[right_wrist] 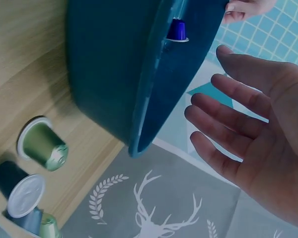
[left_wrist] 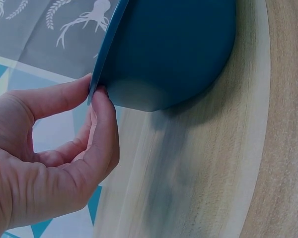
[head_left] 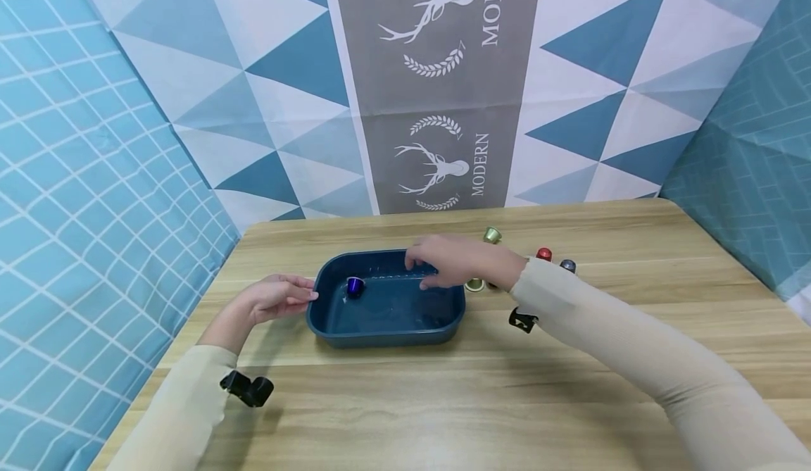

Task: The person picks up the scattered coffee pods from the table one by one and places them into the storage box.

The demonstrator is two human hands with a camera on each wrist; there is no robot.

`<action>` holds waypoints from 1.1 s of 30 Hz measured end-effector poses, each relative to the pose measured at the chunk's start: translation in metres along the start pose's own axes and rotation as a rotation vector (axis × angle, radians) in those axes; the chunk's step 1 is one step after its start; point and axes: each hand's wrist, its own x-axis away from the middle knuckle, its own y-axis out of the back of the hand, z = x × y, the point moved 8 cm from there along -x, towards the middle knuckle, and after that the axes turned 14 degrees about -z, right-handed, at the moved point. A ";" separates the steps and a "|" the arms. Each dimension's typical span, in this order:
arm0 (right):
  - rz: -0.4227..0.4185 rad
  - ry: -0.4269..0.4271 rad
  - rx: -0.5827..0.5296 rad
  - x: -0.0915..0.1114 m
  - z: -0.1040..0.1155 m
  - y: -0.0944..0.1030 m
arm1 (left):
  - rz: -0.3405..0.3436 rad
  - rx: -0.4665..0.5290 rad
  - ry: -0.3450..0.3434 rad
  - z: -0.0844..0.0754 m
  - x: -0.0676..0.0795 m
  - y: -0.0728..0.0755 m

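A dark blue rectangular tub [head_left: 386,338] stands on the wooden table, its inside facing up. My left hand [head_left: 283,296] pinches the tub's left rim between thumb and fingers, as the left wrist view shows close up beside the tub wall [left_wrist: 174,49]. One shiny blue coffee capsule [head_left: 355,286] sits inside, toward the left end. Over the right part of the tub is my right hand [head_left: 451,260], fingers spread and relaxed. The right wrist view shows this hand [right_wrist: 253,119] holding nothing, with the blue capsule [right_wrist: 178,30] beyond its fingertips.
More coffee capsules lie right of the tub: a gold-green one [head_left: 491,234] at the back, another [head_left: 474,285] by the tub wall, a red one [head_left: 543,253] and a dark grey one [head_left: 568,265]. My right forearm partly covers this group. A patterned cloth wall [head_left: 437,91] stands behind.
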 end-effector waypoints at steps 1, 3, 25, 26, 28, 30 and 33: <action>-0.011 0.005 -0.002 0.003 -0.001 0.001 | 0.001 0.001 0.001 0.000 0.000 0.000; -0.034 0.006 -0.004 0.009 -0.003 0.004 | 0.002 0.002 0.004 0.000 -0.001 0.000; -0.240 -0.070 -0.070 0.073 -0.046 0.023 | -0.011 0.014 0.017 0.002 -0.004 0.002; -0.250 -0.071 -0.062 0.075 -0.047 0.024 | -0.012 0.015 0.017 0.002 -0.004 0.003; -0.262 -0.076 -0.049 0.080 -0.051 0.023 | -0.012 0.016 0.016 0.002 -0.004 0.003; -0.272 -0.084 -0.036 0.085 -0.054 0.023 | -0.012 0.017 0.017 0.003 -0.004 0.003; -0.281 -0.104 -0.029 0.091 -0.059 0.021 | -0.011 0.018 0.018 0.002 -0.004 0.003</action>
